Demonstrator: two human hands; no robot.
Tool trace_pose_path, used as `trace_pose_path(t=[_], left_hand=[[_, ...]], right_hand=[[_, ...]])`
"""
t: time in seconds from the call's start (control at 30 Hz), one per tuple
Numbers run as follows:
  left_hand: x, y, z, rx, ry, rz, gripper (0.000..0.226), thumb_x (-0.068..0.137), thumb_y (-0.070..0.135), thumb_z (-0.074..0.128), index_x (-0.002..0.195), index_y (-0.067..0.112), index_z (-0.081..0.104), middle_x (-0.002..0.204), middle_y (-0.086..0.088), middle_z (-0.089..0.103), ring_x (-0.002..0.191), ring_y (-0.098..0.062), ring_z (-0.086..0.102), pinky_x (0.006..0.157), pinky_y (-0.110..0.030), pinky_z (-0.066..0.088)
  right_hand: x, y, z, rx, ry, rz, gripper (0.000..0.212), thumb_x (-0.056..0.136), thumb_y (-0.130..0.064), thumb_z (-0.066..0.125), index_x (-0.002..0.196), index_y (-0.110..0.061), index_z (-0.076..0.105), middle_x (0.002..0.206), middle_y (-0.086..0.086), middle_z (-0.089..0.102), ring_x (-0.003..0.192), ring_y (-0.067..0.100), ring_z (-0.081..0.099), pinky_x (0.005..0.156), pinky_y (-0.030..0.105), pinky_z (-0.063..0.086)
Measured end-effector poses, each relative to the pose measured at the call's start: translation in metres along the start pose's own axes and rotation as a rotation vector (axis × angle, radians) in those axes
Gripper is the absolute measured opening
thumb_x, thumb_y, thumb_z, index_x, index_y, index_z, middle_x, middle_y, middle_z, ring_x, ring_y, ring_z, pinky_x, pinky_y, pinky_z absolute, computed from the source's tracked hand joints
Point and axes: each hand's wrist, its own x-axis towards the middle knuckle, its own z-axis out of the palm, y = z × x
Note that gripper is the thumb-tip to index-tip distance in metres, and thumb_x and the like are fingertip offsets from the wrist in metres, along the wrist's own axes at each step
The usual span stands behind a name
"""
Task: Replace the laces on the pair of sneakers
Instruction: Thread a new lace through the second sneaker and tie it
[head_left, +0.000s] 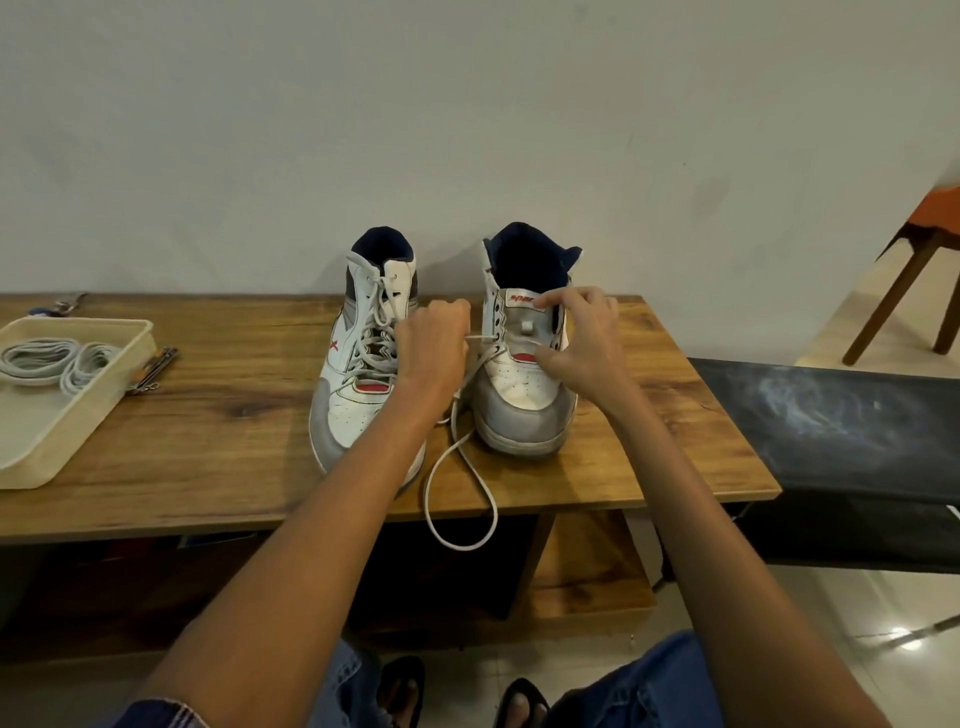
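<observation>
Right sneaker (524, 374) stands upright on the wooden table (649, 415), toe toward the camera, heel toward the wall, long axis running front to back; white upper, grey toe cap, red tab, dark blue lining, eyelets mostly bare with the tongue exposed. Right hand (584, 345) rests on it, thumb at the lower tongue, fingers curled over the tongue top by the red label, gripping the tongue. Left hand (434, 345) is fisted, pinching a white lace (462, 499) that runs taut into a lower left-side eyelet of this shoe; the slack lace drops past the toe and loops over the table's front edge. Left sneaker (363, 364) sits just beside it, parallel, same orientation, fully laced, partly hidden by the left forearm. Further left, a cream tray (47, 441) holds coiled grey-white laces (57, 361); a small metal tool (156, 369) lies just beside the tray. Black bench (841, 415) to the right, wooden chair (914, 270) beyond.
</observation>
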Motion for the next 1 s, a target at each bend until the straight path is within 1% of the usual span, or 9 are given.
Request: trace_pose_path(t=[0.13,0.3,0.43,0.57,0.7,0.77,0.83,0.9,1.0], left_hand=[[-0.001,0.007,-0.002,0.018,0.035,-0.057,0.013,0.093,0.014,0.055,0.106,0.010,0.057,0.098,-0.007,0.062,0.088,-0.022,0.060,0.068,-0.027,0.035],[0.003,0.004,-0.005,0.085,-0.139,-0.148,0.026,0.089,0.006,0.059,0.115,0.009,0.056,0.110,-0.010,0.062,0.102,-0.027,0.059,0.076,-0.033,0.042],[0.011,-0.002,-0.014,-0.221,-0.212,-0.182,0.023,0.087,0.004,0.059,0.109,0.011,0.058,0.108,-0.010,0.064,0.101,-0.025,0.060,0.084,-0.036,0.047],[0.004,-0.001,-0.008,-0.358,-0.482,-0.171,0.036,0.084,0.013,0.067,0.116,0.010,0.052,0.111,-0.011,0.062,0.102,-0.024,0.060,0.092,-0.040,0.048],[0.006,-0.002,-0.018,-0.418,-0.550,-0.169,0.037,0.090,0.015,0.059,0.124,0.012,0.046,0.114,-0.007,0.059,0.094,-0.019,0.059,0.077,-0.029,0.050],[0.011,-0.002,-0.034,-0.650,-0.518,-0.240,0.034,0.093,0.013,0.053,0.126,0.010,0.045,0.106,-0.004,0.058,0.088,-0.015,0.058,0.072,-0.026,0.048],[0.013,0.002,-0.049,-1.116,-0.511,-0.367,0.030,0.096,0.011,0.048,0.125,0.007,0.048,0.089,-0.002,0.058,0.077,-0.014,0.058,0.071,-0.027,0.051],[0.013,0.008,-0.058,-1.567,-0.466,-0.434,0.022,0.097,0.008,0.046,0.118,0.007,0.053,0.083,-0.002,0.059,0.075,-0.013,0.061,0.071,-0.027,0.056],[0.013,0.015,-0.060,-1.906,-0.366,-0.452,0.022,0.095,-0.004,0.040,0.104,0.008,0.057,0.089,-0.004,0.063,0.083,-0.015,0.063,0.074,-0.025,0.056]], right_hand=[[0.003,0.001,-0.006,0.002,-0.035,0.060,0.038,0.074,-0.009,0.073,0.109,-0.017,0.061,0.114,-0.001,0.039,0.112,0.011,0.032,0.084,0.017,0.027],[0.000,-0.002,-0.002,-0.018,-0.010,0.034,0.021,0.075,-0.012,0.076,0.094,-0.018,0.068,0.106,-0.006,0.042,0.106,0.010,0.038,0.084,0.019,0.032],[0.003,-0.002,-0.005,-0.041,-0.059,0.022,0.021,0.078,-0.009,0.072,0.097,-0.018,0.068,0.113,-0.001,0.050,0.109,0.014,0.042,0.085,0.021,0.033],[0.005,-0.003,-0.005,-0.003,-0.013,0.013,0.016,0.082,-0.013,0.067,0.098,-0.016,0.068,0.112,0.005,0.055,0.106,0.016,0.046,0.081,0.020,0.032],[0.005,-0.005,-0.006,0.020,0.069,0.003,0.011,0.086,-0.013,0.063,0.095,-0.014,0.067,0.103,0.002,0.060,0.089,0.006,0.044,0.069,0.014,0.032],[0.006,-0.010,-0.008,0.080,0.109,-0.008,0.007,0.087,-0.015,0.061,0.092,-0.012,0.066,0.093,0.001,0.065,0.075,0.003,0.048,0.063,0.011,0.034],[0.007,-0.019,-0.012,0.167,0.082,-0.013,0.011,0.089,-0.026,0.060,0.089,-0.015,0.063,0.080,-0.004,0.066,0.068,0.002,0.055,0.061,0.016,0.040],[0.005,-0.031,-0.017,0.284,-0.061,0.021,0.021,0.091,-0.038,0.058,0.096,-0.018,0.059,0.078,-0.001,0.070,0.071,0.009,0.065,0.063,0.026,0.051],[-0.001,-0.048,-0.018,0.506,-0.300,0.064,0.035,0.091,-0.033,0.059,0.118,-0.014,0.048,0.088,0.007,0.072,0.081,0.018,0.070,0.065,0.030,0.054]])
